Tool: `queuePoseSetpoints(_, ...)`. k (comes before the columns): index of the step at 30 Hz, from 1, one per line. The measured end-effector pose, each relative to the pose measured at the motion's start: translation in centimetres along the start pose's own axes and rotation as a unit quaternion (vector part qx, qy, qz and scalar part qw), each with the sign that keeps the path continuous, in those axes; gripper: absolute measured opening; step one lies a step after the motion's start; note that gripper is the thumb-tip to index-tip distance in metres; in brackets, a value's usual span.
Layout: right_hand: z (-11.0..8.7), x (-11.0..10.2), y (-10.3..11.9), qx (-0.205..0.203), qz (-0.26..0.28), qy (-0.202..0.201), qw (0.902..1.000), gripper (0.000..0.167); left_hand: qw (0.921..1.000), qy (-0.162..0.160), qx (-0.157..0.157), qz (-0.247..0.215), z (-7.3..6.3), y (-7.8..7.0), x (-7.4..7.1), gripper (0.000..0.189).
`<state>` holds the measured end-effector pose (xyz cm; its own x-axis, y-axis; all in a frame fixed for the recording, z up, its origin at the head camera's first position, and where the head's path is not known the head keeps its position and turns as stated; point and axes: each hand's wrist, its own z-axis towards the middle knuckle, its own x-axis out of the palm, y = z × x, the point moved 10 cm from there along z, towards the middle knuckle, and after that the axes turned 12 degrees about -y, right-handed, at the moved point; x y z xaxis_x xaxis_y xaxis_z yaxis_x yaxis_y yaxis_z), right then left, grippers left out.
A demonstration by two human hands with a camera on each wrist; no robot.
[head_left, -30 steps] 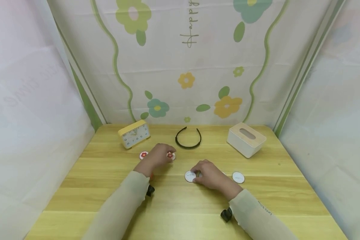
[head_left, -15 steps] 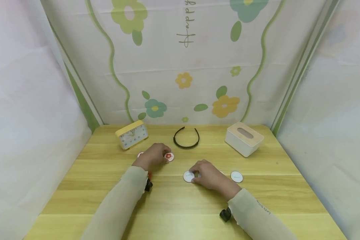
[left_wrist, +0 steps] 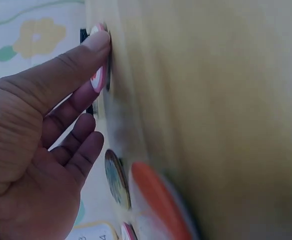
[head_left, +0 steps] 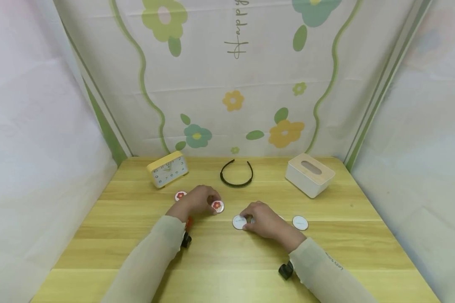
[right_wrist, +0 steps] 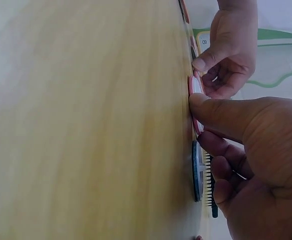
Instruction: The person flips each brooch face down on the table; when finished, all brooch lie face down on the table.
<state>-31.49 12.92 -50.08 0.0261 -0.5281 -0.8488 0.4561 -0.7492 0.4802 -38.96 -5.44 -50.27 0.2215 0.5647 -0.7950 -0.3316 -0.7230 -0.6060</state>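
Note:
With thumb and fingertips, my left hand [head_left: 198,201] pinches a round disc with a red flower [head_left: 218,206] by its edge, left of the table's middle. The left wrist view shows this disc [left_wrist: 99,75] slightly tilted, close over the wood. My right hand [head_left: 264,221] pinches the left edge of a white-faced disc [head_left: 239,222] low on the table. Another disc [right_wrist: 198,170] lies under that hand's curled fingers in the right wrist view. Behind the left wrist is a second red-flower disc [head_left: 180,196]. An orange-patterned disc [left_wrist: 158,200] shows below the left hand.
A yellow alarm clock [head_left: 168,169] stands at the back left, a black headband [head_left: 236,184] lies at the back middle. At the back right is a white tissue box [head_left: 310,176] with a wooden lid. One more white disc [head_left: 300,223] lies right of the right hand.
My left hand has brought the red-flower disc a little nearer to me and toward the right hand's disc. The right hand stays in place on the white disc.

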Motion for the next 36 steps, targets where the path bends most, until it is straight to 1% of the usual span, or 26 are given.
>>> queuePoseSetpoints(2, 0.0, 0.0, 0.0, -0.003, -0.003, 0.0, 1.0, 0.034, 0.9998, 0.004, 0.017, 0.004, -0.5, -0.6, 0.4, 0.036)
queuePoseSetpoints(4, 0.0, -0.1, 0.1, -0.005, -0.005, -0.001, 1.0, 0.034, 0.9996, 0.008, 0.026, 0.001, -1.1, -1.0, 0.8, 0.036)
queuePoseSetpoints(10, 0.0, -0.1, 0.1, -0.005, -0.005, -0.003, 1.0, 0.034, 0.9993, 0.024, 0.019, -0.021, -3.0, -1.7, 1.4, 0.036)
queuePoseSetpoints(13, 0.0, -0.2, 0.1, -0.004, -0.003, -0.006, 1.0, 0.034, 0.9989, 0.027, 0.035, -0.016, -3.5, -2.2, 1.6, 0.035)
queuePoseSetpoints(17, 0.0, -0.1, 0.0, -0.001, -0.003, -0.006, 1.0, 0.033, 0.9982, 0.028, 0.052, -0.011, -3.8, -2.4, 2.0, 0.035)
queuePoseSetpoints(22, 0.1, 0.2, -0.1, 0.002, -0.004, -0.004, 1.0, 0.034, 0.9986, 0.024, 0.046, -0.007, -4.0, -2.2, 2.1, 0.035)
queuePoseSetpoints(26, 0.0, 0.1, -0.1, 0.001, 0.001, -0.007, 1.0, 0.037, 0.9988, 0.019, 0.045, -0.007, -4.1, -2.3, 2.2, 0.034)
queuePoseSetpoints(31, 0.5, 0.4, 1.2, -0.019, 0.013, -0.013, 0.9997, 0.043, 0.9988, 0.013, 0.047, 0.002, -4.0, -2.2, 2.1, 0.033)
queuePoseSetpoints(34, 1.2, 1.3, 2.5, -0.038, 0.012, -0.01, 0.9991, 0.044, 0.9989, 0.011, 0.045, 0.006, -4.0, -2.1, 2.0, 0.031)
queuePoseSetpoints(36, 1.6, 2.0, 3.3, -0.048, 0.008, -0.005, 0.9988, 0.041, 0.9989, 0.011, 0.046, 0.005, -4.0, -2.2, 2.0, 0.029)
